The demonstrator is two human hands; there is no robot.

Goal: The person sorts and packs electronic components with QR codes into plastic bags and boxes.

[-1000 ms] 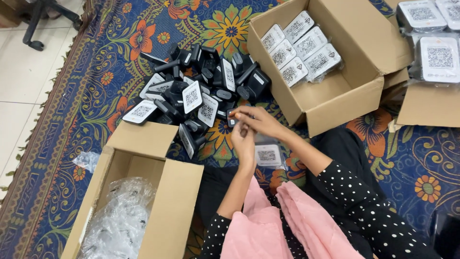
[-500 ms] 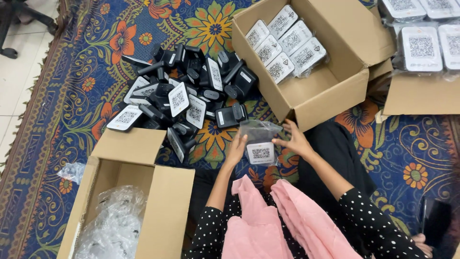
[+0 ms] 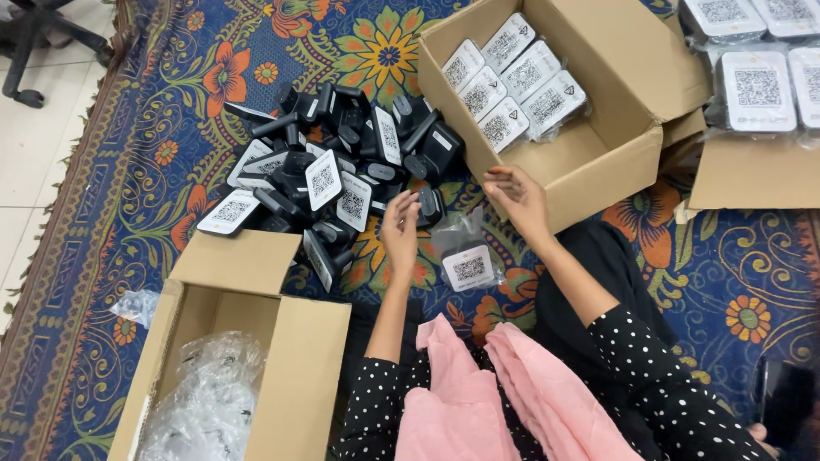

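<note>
While the pink cloth [image 3: 504, 401] on the person's lap fills the nearest edge of the view, an open cardboard box [image 3: 290, 376] at the near left holds crumpled clear plastic bags [image 3: 209, 401], and its lower part is cut off by the frame. Just beyond the lap, a bagged device [image 3: 467, 259] lies flat on the patterned carpet [image 3: 128, 171], between the two hands. Its white label faces up, and its long axis runs from near right to far left, with the loose mouth of the clear bag pointing away from the person. The left hand [image 3: 401, 230] hovers just beside the bag on its left, fingers loosely curled and holding nothing. The right hand [image 3: 517, 195] is raised a little farther on the right side, fingers spread and empty, near the wall of a second box [image 3: 589, 162]. I cannot tell if either hand touches the bag. Farther left, a pile of black devices [image 3: 342, 162] with white labels lies on the carpet. Inside the second box, bagged units [image 3: 512, 81] stand in rows. At the far right, more packed units [image 3: 756, 85] are partly cut off.
</note>
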